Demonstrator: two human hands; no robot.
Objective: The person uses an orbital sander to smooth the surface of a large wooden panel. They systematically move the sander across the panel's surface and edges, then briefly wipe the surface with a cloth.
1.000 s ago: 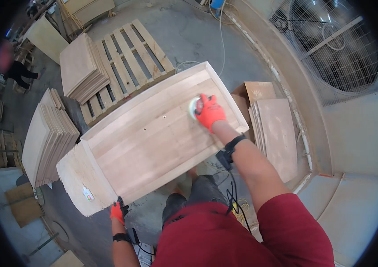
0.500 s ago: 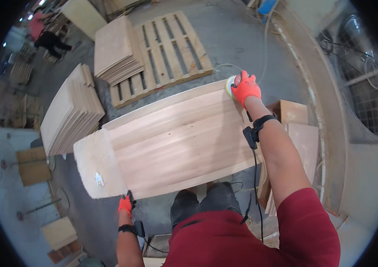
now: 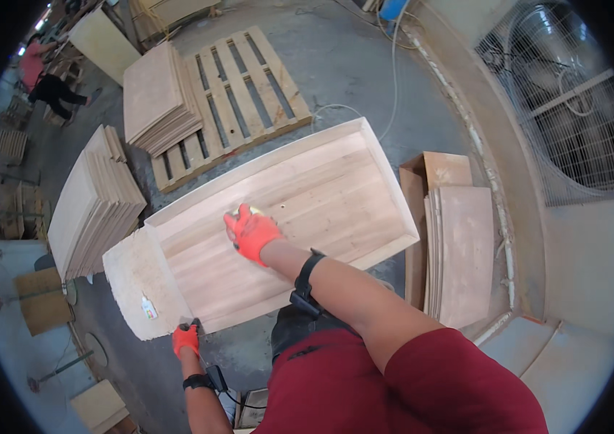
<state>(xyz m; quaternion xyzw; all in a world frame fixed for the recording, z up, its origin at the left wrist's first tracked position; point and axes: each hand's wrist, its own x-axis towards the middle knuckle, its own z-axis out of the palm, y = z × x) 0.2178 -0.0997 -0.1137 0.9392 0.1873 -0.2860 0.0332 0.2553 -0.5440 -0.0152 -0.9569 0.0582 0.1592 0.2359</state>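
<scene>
A long pale wooden panel (image 3: pixel 336 210) with raised edge strips lies slantwise in front of me. My right hand (image 3: pixel 253 235), in an orange glove, is closed over a round palm sander (image 3: pixel 255 210) on the panel's surface, left of its middle. Most of the sander is hidden beneath the glove. At the near left edge my left hand (image 3: pixel 185 338), also gloved in orange with dark fingertips, grips the panel's rim. A small white bottle (image 3: pixel 149 307) lies on the rough pale board (image 3: pixel 133 278) at the panel's left end.
Behind are a slatted pallet (image 3: pixel 242 90) and a stack of boards (image 3: pixel 159 94). More stacked panels (image 3: pixel 94 202) stand at left. Boards and a box (image 3: pixel 448 170) are on the right, near a caged fan (image 3: pixel 560 94). A person (image 3: pixel 47 76) works far left.
My right hand has brought the sander from the panel's far right corner leftward and nearer, to left of its middle. The left hand still holds the edge. My view has shifted right.
</scene>
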